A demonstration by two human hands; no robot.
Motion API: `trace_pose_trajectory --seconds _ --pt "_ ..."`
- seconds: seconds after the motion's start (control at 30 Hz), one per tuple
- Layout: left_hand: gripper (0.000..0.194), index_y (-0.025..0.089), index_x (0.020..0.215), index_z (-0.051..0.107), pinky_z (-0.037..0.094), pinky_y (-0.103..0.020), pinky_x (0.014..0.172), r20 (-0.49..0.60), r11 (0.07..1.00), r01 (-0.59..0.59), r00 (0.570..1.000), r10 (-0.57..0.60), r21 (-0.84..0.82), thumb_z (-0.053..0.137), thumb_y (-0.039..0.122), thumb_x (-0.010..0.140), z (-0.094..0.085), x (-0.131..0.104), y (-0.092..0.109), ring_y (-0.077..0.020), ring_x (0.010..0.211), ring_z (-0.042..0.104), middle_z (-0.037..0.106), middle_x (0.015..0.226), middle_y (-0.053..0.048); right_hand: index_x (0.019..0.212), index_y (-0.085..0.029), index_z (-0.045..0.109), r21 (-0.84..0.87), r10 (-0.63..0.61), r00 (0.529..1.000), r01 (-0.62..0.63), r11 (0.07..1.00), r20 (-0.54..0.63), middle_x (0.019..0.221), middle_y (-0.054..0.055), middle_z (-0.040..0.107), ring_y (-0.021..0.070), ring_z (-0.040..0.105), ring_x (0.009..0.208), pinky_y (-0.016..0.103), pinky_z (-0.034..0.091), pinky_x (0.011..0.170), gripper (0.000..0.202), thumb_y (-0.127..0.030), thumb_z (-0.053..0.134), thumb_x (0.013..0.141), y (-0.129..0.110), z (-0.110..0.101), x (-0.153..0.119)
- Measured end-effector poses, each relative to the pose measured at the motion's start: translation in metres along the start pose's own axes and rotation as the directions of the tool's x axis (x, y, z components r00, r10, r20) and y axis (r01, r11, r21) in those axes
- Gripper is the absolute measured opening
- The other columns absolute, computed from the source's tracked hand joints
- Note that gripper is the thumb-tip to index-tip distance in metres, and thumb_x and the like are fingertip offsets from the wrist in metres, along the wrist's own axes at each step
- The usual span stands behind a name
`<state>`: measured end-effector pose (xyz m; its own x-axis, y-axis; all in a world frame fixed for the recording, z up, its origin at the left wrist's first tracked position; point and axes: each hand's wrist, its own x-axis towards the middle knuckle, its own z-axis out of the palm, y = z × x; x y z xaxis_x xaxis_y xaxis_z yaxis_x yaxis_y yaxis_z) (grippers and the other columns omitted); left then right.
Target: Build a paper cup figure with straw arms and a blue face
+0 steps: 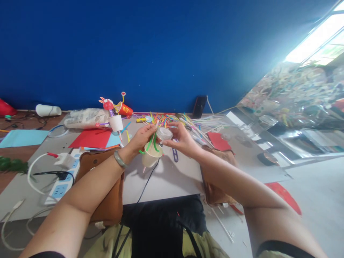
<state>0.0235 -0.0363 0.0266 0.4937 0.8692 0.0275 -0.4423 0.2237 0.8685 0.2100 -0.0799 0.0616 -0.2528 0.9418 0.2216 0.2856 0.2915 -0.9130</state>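
Close together over the middle of the table are my two hands. My left hand (144,137) pinches the top of a thin pale straw (153,139) that rises from a white paper cup (151,157). Green fuzzy pipe cleaners (155,143) stick up inside this cup and out at its side, and a pinkish straw end shows below it. My right hand (182,139) has its thumb and fingers around a small round whitish piece (164,133) with a ring-shaped face, held just above the cup's rim. Whether that piece is a tape roll or a lid, I cannot tell.
Behind my hands lies a heap of coloured pipe cleaners and straws (185,120). A rabbit-headed cup figure (115,122) stands back left, near red paper (91,138). A purple cutter (175,152), a power strip (60,188), a phone (199,106) and brown cushions (107,193) are around.
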Motion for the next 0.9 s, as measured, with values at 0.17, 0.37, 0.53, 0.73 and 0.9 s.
trace_pose_trajectory --seconds 0.17,0.37,0.53,0.73,0.9 --pt "0.048 0.017 0.084 0.058 0.047 -0.022 0.043 -0.027 1.0 0.017 0.999 -0.018 -0.025 0.081 0.057 0.07 0.003 -0.002 0.007 -0.0116 0.045 0.058 0.065 0.058 0.001 0.131 -0.024 0.042 0.213 0.085 0.971 -0.134 0.968 0.225 0.111 0.009 0.068 0.0222 0.068 0.098 0.037 0.056 0.084 0.092 -0.051 0.091 0.059 0.024 0.013 -0.008" --pt "0.045 0.016 0.086 0.058 0.048 -0.021 0.048 -0.045 0.998 -0.068 0.997 0.067 -0.016 0.081 0.053 0.073 0.002 -0.003 0.005 -0.0103 0.049 0.06 0.064 0.061 0.002 0.116 -0.019 0.058 0.276 0.069 0.935 -0.172 0.946 0.347 0.111 0.008 0.068 0.0239 0.065 0.105 0.036 0.056 0.088 0.069 -0.046 0.089 0.061 0.031 0.037 -0.015" --pt "0.043 0.015 0.084 0.063 0.051 -0.021 0.058 -0.112 0.987 -0.123 0.985 0.134 0.099 0.085 0.048 0.069 -0.007 0.002 0.008 -0.0103 0.058 0.064 0.067 0.067 0.001 0.098 -0.014 0.065 0.012 0.132 0.972 -0.137 0.99 0.193 0.086 0.004 0.068 0.0173 0.061 0.076 0.03 0.052 0.069 0.043 -0.042 0.08 0.068 0.025 0.042 -0.014" --pt "0.042 0.014 0.078 0.068 0.052 -0.023 0.063 -0.124 0.946 -0.212 0.961 0.248 0.245 0.087 0.049 0.065 -0.014 0.007 0.013 -0.0093 0.059 0.06 0.065 0.066 0.002 0.093 -0.014 0.068 -0.307 0.1 0.995 -0.103 0.946 -0.025 0.077 0.001 0.065 0.0131 0.054 0.065 0.026 0.043 0.061 0.037 -0.035 0.077 0.064 0.023 0.04 -0.015" --pt "0.035 0.015 0.079 0.069 0.05 -0.024 0.061 -0.109 0.892 -0.248 0.945 0.308 0.377 0.084 0.045 0.07 -0.02 0.008 0.012 -0.0112 0.061 0.06 0.064 0.067 0.001 0.093 -0.018 0.068 -0.466 0.055 0.995 -0.088 0.881 -0.082 0.069 -0.002 0.062 0.0142 0.055 0.064 0.026 0.04 0.061 0.035 -0.037 0.077 0.065 0.023 0.044 -0.017"
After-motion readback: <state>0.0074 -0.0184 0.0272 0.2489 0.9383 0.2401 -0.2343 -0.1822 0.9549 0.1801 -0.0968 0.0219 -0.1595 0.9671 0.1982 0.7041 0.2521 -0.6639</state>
